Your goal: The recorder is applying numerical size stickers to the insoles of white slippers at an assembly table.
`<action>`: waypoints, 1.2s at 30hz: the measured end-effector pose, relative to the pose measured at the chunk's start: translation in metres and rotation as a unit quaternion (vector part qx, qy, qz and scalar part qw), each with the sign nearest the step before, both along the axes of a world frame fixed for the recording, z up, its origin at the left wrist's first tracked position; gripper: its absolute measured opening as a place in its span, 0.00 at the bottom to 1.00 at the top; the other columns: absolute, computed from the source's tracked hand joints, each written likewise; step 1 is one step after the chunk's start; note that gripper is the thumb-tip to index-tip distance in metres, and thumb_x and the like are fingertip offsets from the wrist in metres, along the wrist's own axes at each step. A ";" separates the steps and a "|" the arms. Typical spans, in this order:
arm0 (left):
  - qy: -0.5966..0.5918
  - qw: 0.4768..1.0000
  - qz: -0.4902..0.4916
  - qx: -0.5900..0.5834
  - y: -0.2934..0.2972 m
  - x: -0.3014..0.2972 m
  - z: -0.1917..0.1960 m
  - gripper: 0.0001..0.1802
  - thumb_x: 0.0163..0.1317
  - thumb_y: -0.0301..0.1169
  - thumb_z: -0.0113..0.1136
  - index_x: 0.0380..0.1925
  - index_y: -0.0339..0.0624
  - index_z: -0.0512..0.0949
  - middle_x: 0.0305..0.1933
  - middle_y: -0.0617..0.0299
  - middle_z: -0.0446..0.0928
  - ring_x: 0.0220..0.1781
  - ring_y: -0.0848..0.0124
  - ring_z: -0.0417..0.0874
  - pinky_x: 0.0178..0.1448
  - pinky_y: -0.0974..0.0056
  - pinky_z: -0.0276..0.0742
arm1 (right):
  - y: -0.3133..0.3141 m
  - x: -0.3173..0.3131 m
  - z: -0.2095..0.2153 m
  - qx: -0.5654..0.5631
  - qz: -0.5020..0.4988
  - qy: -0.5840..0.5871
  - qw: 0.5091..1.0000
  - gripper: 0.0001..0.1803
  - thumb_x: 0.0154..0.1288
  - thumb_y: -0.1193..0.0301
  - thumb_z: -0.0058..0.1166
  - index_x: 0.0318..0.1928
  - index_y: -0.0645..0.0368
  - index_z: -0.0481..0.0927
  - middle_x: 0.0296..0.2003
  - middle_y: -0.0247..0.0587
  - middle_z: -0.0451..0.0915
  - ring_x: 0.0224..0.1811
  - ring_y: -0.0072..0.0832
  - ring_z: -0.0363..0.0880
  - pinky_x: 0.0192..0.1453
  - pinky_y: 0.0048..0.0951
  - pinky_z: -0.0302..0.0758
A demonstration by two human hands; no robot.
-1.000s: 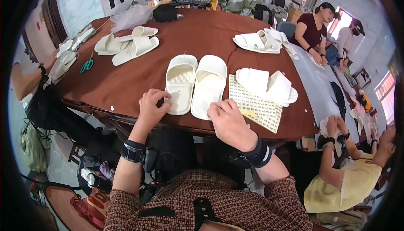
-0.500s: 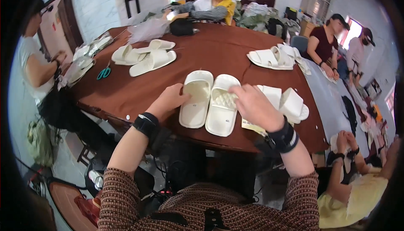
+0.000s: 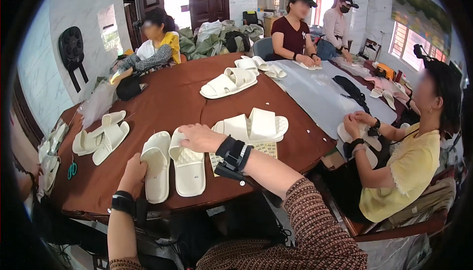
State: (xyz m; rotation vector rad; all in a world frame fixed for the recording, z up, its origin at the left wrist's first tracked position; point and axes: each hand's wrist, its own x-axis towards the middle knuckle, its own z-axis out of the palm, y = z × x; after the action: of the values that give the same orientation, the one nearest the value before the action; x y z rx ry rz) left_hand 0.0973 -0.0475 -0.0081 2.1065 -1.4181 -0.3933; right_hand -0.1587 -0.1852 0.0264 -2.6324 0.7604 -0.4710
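Two white slippers lie side by side, soles up, near the front edge of the brown table. My left hand grips the near end of the left slipper. My right hand rests flat on the far end of the right slipper. Just right of them lies a second white pair on a patterned card. Both wrists wear black bands.
More white slipper pairs lie at the table's left and far middle. Green scissors sit at the left edge. Several seated people work around the table; a person in yellow sits close on my right holding slippers.
The view has swung right and lifted. My left hand moved from the top of the left slipper to its near end; my right hand went over to the right slipper's far end.
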 end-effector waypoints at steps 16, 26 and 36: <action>0.284 0.952 0.053 -0.096 0.030 -0.016 0.011 0.05 0.60 0.25 0.46 0.34 0.38 0.72 0.24 0.65 0.69 0.21 0.75 0.65 0.24 0.67 0.62 | -0.008 -0.012 -0.009 0.126 0.037 -0.048 0.990 0.41 0.54 0.48 0.65 0.57 0.69 0.72 0.51 0.61 0.77 0.55 0.47 0.77 0.60 0.37 0.72; 0.275 0.945 0.040 -0.176 0.048 -0.008 0.027 0.12 0.62 0.26 0.50 0.46 0.35 0.70 0.29 0.64 0.73 0.23 0.78 0.70 0.25 0.72 0.67 | 0.017 -0.031 0.014 0.181 0.067 -0.166 0.967 0.30 0.54 0.61 0.64 0.53 0.67 0.73 0.48 0.58 0.78 0.53 0.47 0.78 0.57 0.38 0.72; 0.266 0.937 0.015 -0.225 0.062 -0.034 0.057 0.25 0.59 0.24 0.54 0.58 0.31 0.67 0.34 0.65 0.75 0.24 0.81 0.70 0.25 0.75 0.65 | 0.053 -0.070 0.063 0.161 0.029 -0.189 0.968 0.26 0.56 0.67 0.62 0.55 0.62 0.73 0.32 0.44 0.78 0.35 0.32 0.77 0.42 0.32 0.74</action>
State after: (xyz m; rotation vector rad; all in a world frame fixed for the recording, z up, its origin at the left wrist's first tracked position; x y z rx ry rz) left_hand 0.0632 0.0146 0.0490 1.4991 -1.0312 -0.5223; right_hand -0.2285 -0.1318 0.0892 -2.1692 0.5772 -0.7379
